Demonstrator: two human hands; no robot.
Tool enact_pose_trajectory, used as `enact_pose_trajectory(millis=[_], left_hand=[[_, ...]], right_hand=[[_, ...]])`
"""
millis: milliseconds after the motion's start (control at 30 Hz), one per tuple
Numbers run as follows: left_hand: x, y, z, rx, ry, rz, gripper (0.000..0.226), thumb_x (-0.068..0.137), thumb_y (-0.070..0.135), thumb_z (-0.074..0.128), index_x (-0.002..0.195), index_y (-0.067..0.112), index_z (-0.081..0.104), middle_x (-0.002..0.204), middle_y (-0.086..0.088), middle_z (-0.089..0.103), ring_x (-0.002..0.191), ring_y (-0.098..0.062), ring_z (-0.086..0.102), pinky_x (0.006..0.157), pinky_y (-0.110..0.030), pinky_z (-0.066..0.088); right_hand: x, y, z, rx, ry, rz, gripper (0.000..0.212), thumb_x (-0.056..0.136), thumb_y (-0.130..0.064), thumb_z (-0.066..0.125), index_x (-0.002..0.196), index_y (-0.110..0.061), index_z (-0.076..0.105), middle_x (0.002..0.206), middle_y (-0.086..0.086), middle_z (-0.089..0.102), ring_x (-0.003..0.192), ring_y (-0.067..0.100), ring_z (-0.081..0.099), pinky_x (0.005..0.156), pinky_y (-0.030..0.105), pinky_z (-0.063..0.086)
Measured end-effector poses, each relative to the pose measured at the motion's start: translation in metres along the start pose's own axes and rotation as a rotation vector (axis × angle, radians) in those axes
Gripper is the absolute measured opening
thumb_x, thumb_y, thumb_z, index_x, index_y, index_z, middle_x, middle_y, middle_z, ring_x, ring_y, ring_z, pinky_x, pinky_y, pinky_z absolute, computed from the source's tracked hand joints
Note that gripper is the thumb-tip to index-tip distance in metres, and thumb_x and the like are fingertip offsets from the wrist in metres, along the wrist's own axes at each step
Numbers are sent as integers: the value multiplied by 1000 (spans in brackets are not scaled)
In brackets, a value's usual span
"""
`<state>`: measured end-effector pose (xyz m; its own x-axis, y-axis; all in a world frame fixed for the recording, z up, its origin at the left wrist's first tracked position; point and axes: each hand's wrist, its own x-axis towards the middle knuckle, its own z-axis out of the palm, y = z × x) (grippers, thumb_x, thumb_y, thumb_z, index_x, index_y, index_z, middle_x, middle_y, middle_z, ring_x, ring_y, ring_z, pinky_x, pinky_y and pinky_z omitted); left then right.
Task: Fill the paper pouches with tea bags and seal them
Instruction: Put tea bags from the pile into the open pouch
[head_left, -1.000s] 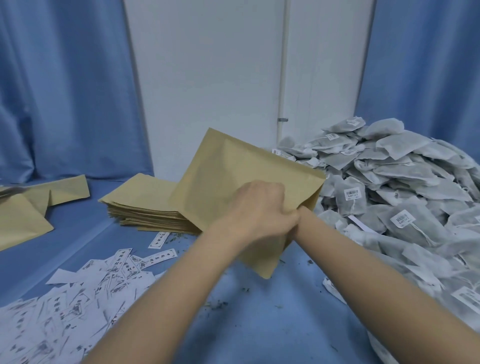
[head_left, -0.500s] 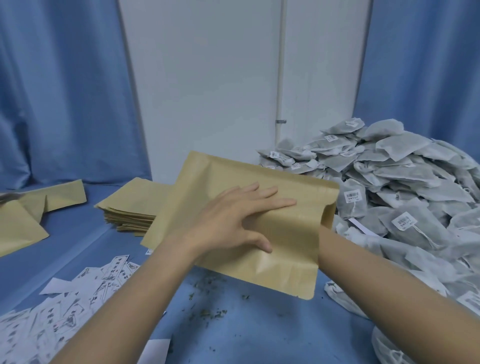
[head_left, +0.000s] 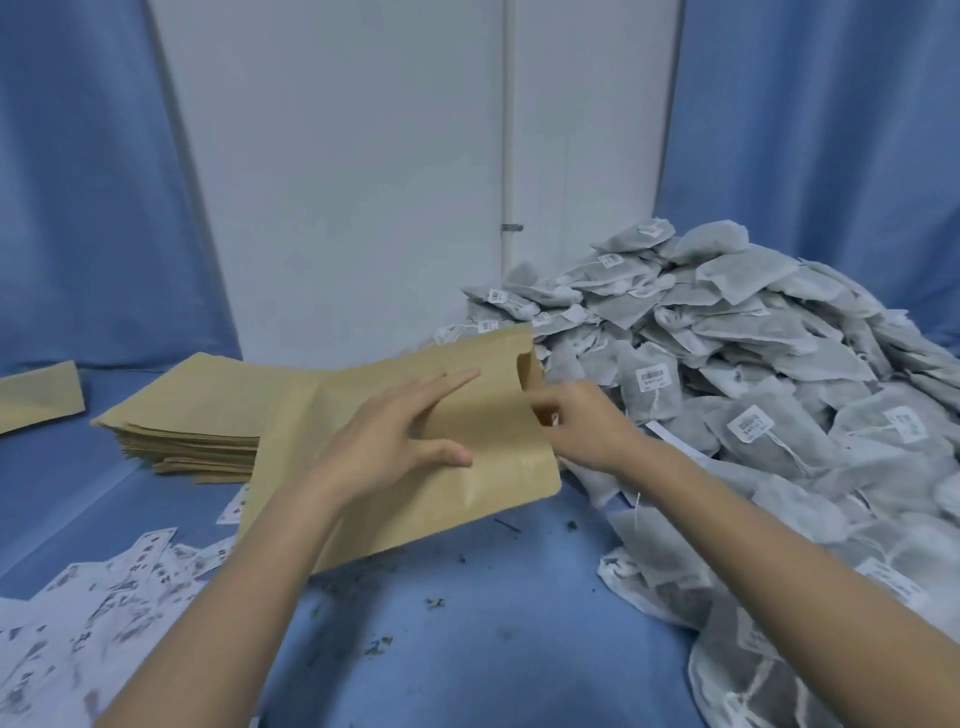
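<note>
A brown paper pouch (head_left: 483, 499) lies tilted in front of me, its open mouth turned right toward the heap of grey tea bags (head_left: 753, 395). My left hand (head_left: 395, 441) rests flat on the pouch's face with straight fingers and the thumb spread. My right hand (head_left: 582, 421) is at the pouch's mouth, its curled fingertips pinching the lower edge of the opening. I see no tea bag in either hand. The pouch's inside is hidden.
A stack of flat empty pouches (head_left: 197, 410) sits behind on the left, and another pouch (head_left: 36, 395) lies at the far left. Printed paper slips (head_left: 104, 597) cover the near left. Tea crumbs (head_left: 384, 644) dot the blue table (head_left: 519, 649). Blue curtains and a white wall stand behind.
The pouch has swung down and turned its mouth to the right. My left hand went from gripping it to lying flat on it. My right hand came out from behind to the mouth.
</note>
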<state>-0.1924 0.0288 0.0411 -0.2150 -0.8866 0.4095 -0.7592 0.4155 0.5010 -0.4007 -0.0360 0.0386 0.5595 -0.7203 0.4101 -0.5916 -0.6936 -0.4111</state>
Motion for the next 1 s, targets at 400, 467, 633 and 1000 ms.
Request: enact_pose_trajectory(millis=[400,467,633,1000], left_hand=[[66,-14,73,95,35,-123,77,74,41,74,139,47,34,147,2,38,133,-21,30,110,-34,20],[74,-19,77,78,3,-145,79,73,41,75,139,49,32,151,3,33,139,-21,25,114,-39,17],[83,-27,78,71,-10,-159,83,71,42,75,139,53,27,156,6,22,144,-21,14,116,-40,11],[82,-27,76,103,60,-79,91,69,43,76,130,61,11,156,11,18,144,-16,11,115,-33,7]], right_hand=[[7,150,-10,-26,513,802,78,80,-44,68,130,6,35,131,25,45,123,38,38,104,44,31],[12,162,-4,53,486,838,79,77,-34,72,131,5,30,130,26,47,121,38,42,100,46,37],[7,168,-4,50,650,694,66,74,-29,75,123,-5,38,113,15,60,105,33,55,79,35,43],[21,97,-25,128,141,114,74,68,-4,76,126,-42,51,111,-5,53,93,4,56,83,16,49]])
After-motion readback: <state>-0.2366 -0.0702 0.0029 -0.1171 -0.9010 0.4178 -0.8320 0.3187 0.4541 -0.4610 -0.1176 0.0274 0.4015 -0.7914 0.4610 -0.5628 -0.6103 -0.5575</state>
